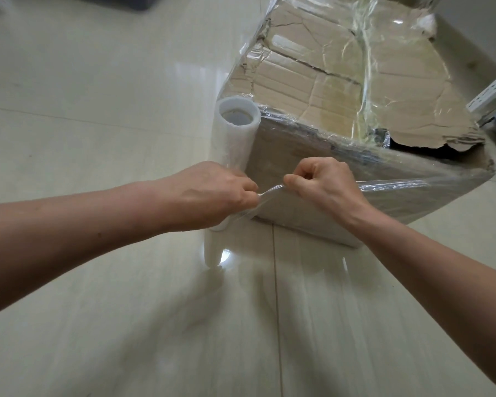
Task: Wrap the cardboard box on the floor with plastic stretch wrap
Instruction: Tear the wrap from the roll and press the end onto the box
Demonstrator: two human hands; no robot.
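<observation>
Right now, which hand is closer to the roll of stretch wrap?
The left hand: it sits against the upright roll at the box corner, while the right hand pinches film farther along.

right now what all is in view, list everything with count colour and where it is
cardboard box: one, brown, torn top, on the floor at centre right, already covered in clear film
stretch wrap roll: one, white, standing upright at the box's near left corner
loose film strand: one, clear, stretched between the two hands in front of the box's near side
floor: pale glossy tiles, all around the box
perforated metal bar: one, white, at the right edge beside the box
dark object: one, grey, top left edge, too blurred to identify
left hand: one, grip closed on the film beside the roll
right hand: one, grip pinching the film's other end against the box side
</observation>
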